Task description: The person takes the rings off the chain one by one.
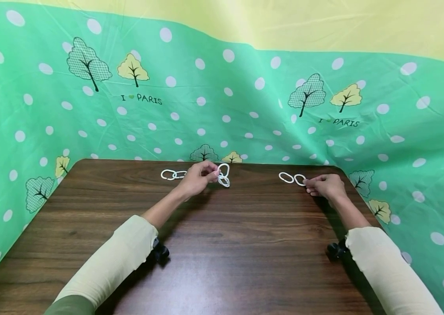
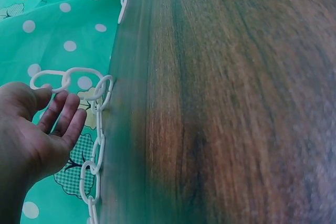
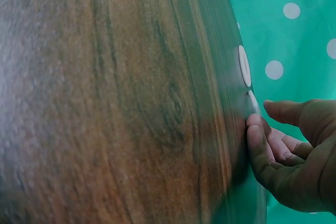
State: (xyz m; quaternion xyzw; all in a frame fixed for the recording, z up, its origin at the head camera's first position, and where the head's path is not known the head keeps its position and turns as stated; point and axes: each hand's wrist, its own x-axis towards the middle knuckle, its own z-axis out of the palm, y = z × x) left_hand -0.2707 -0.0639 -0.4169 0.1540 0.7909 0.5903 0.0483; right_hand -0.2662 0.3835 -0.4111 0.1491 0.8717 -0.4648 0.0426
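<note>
My left hand (image 1: 198,177) pinches an end link of a white plastic chain (image 2: 92,167) between thumb and fingertips. A few links bunch and hang beside the fingertips, and the rest trails off leftward along the table's far edge. On the right lie two loose white oval links, end to end. My right hand (image 1: 326,187) has its fingertips right at the nearer link (image 1: 299,175); the right wrist view shows its thumb apart from the fingers. Just left of that is the other link (image 3: 244,66), which nothing holds.
Both hands work near the far edge of a dark wooden table (image 1: 222,245). Behind it rises a green cloth (image 1: 222,87) with white dots and printed trees. Small black wrist mounts (image 1: 160,253) sit under both pale sleeves.
</note>
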